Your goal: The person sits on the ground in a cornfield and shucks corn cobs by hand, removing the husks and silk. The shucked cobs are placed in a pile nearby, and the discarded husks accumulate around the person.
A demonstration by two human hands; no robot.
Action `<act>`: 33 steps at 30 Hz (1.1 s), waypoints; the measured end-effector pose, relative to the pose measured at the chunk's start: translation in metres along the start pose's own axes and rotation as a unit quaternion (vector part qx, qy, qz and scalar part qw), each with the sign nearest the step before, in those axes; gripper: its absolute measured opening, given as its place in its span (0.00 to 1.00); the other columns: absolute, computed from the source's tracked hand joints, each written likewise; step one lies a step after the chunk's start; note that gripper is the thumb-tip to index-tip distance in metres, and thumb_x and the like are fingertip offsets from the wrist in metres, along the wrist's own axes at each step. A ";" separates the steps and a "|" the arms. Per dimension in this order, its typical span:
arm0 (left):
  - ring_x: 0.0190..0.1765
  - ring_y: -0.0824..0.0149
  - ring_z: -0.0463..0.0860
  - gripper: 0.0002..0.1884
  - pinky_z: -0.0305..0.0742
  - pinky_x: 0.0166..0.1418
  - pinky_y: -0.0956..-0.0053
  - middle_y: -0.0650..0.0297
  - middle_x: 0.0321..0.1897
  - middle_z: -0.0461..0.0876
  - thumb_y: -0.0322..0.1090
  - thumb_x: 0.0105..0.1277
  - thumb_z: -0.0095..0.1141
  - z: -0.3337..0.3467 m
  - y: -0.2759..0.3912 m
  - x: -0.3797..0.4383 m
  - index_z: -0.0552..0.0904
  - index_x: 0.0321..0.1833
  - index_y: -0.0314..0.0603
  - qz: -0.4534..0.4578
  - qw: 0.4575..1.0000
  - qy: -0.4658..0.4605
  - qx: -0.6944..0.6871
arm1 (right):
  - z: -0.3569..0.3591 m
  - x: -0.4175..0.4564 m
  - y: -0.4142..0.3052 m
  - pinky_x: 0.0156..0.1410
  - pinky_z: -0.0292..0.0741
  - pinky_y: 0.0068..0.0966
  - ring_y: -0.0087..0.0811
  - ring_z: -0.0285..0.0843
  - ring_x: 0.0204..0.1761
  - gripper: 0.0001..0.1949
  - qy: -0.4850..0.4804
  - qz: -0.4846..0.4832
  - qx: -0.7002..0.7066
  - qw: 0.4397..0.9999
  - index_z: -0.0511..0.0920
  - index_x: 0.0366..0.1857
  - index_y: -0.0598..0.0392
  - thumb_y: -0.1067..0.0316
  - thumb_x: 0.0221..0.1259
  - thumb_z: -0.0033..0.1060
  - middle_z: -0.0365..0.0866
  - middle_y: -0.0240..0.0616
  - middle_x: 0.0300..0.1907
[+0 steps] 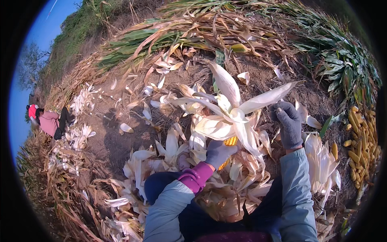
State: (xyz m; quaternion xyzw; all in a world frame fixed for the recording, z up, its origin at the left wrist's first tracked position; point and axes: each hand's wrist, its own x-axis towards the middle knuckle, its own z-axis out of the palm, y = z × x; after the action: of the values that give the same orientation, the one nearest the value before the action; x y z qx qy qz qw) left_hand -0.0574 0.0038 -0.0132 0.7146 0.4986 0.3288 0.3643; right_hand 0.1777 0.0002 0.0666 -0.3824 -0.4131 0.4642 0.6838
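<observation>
My left hand (222,153), in a grey knit glove, is closed around an ear of corn (231,141) just in front of my knees. Yellow kernels show above and below the fingers. At the far end of the ear, the pale husk (237,116) spreads in several wide leaves, still joined at its base. To the right of that husk, my right hand (285,121) is raised in a matching glove, its fingers curled in with the thumb against them. Nothing is visible in its grasp, and it appears apart from the ear.
Husked corn cobs (361,148) lie heaped at the right. Loose husks (169,148) litter the soil around my legs. Cut corn stalks (193,36) are piled along the far side. At the far left a person in pink (50,122) sits low, with another figure in red (32,111) behind.
</observation>
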 end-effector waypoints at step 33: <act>0.46 0.59 0.82 0.27 0.75 0.52 0.69 0.57 0.43 0.84 0.44 0.45 0.67 0.012 0.006 -0.017 0.81 0.49 0.40 -0.067 0.980 -0.090 0.165 | 0.030 -0.013 0.047 0.47 0.75 0.29 0.32 0.78 0.42 0.13 0.023 0.004 -0.317 0.948 0.81 0.40 0.57 0.66 0.50 0.68 0.81 0.39 0.42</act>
State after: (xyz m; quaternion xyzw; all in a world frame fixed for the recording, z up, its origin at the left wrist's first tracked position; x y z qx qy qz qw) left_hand -0.0492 -0.0163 -0.0165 0.7563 0.5582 0.1508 0.3059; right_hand 0.1319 0.0049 0.0327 -0.5920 -0.5214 0.3030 0.5346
